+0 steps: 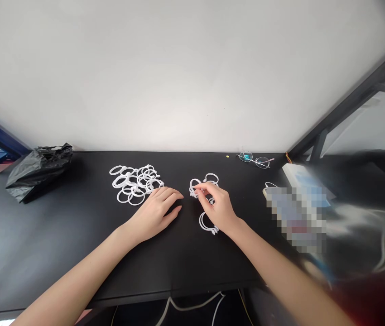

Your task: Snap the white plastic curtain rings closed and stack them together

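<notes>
A heap of white curtain rings [128, 175], each with a small knob or eyelet, lies on the black table [87, 231] left of centre. My left hand [160, 208] rests palm down at the near right side of this heap, fingers stretched and nothing seen in them. Thumb and forefinger of my right hand [218, 206] pinch a white curtain ring [191, 184] right of centre; it may be more than one. Other rings lie around that hand: one ring [212, 174] behind it and a small overlapping group [214, 230] in front, partly hidden by it.
A crumpled black plastic bag [39, 170] sits at the back left. Eyeglasses [262, 163] lie near the wall, with a tiny yellow bit [227, 156] beside them. At right are a white box [294, 172], a blurred-out item [294, 222] and white cables [383, 240].
</notes>
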`<state>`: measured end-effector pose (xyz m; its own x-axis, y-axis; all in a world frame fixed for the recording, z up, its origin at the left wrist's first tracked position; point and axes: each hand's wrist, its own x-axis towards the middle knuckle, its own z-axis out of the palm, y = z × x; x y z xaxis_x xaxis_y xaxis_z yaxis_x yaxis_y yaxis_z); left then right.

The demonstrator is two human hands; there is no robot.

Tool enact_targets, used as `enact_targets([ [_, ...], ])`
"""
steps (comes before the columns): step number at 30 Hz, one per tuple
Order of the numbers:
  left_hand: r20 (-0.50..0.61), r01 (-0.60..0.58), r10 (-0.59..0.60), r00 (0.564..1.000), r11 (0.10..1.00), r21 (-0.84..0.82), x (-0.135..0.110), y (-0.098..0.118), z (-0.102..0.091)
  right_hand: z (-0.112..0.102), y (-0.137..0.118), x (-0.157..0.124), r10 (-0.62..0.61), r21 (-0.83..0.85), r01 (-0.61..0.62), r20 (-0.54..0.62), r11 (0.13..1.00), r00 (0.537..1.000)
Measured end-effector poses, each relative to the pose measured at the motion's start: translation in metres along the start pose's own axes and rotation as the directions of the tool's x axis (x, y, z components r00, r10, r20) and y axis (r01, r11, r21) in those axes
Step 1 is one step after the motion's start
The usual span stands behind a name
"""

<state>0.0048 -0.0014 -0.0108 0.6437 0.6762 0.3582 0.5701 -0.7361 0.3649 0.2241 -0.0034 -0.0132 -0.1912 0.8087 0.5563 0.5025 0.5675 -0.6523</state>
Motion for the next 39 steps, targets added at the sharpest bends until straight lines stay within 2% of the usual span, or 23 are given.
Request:
enact_targets([
  [5, 0.012, -0.009, 0.009, 1.0, 1.0, 0.004, 0.0, -0.001, 0.0, -0.001, 0.001, -0.002, 0.051, 0.052, -0.054, 0.058, 0.997, 0.997],
  [11, 0.003, -0.012, 0.012, 1.0, 1.0, -0.002, 0.0, 0.0, 0.0, 0.0, 0.001, -0.002, 0.061, 0.082, -0.065, 0.042, 0.994, 0.997],
  [15, -0.048, -0.006, 0.006, 0.999, 1.0, -0.01, 0.0, 0.003, -0.001, -0.001, -0.001, -0.003, 0.053, 0.164, -0.069, 0.104, 0.984, 0.993],
  [18, -0.107, -0.046, 0.043, 0.993, 0.999, -0.02, 0.0, 0.005, -0.002, -0.003, -0.004, -0.003, 0.03, 0.16, -0.059, 0.176, 0.985, 0.984],
  [22, -0.124, -0.125, 0.121, 0.985, 0.992, -0.025, 0.0, 0.007, -0.003, -0.004, -0.007, -0.003, 0.015, 0.129, -0.045, 0.221, 0.991, 0.975],
  [29, -0.137, -0.189, 0.185, 0.973, 0.982, -0.019, 0.001, 0.007, -0.002, -0.002, -0.012, -0.002, 0.088, 0.14, -0.119, 0.213, 0.983, 0.973],
  [33, -0.222, -0.158, 0.157, 0.962, 0.987, 0.012, 0.002, 0.007, -0.004, -0.002, -0.014, -0.001, 0.16, 0.233, -0.215, 0.233, 0.948, 0.959],
  [36, -0.32, -0.108, 0.099, 0.942, 0.994, -0.009, 0.001, 0.006, -0.004, -0.002, -0.014, -0.001, 0.202, 0.34, -0.3, 0.294, 0.891, 0.934],
  [39, -0.353, -0.045, 0.018, 0.936, 0.997, -0.069, 0.002, 0.007, -0.004, -0.001, -0.015, -0.002, 0.221, 0.381, -0.351, 0.344, 0.856, 0.913],
])
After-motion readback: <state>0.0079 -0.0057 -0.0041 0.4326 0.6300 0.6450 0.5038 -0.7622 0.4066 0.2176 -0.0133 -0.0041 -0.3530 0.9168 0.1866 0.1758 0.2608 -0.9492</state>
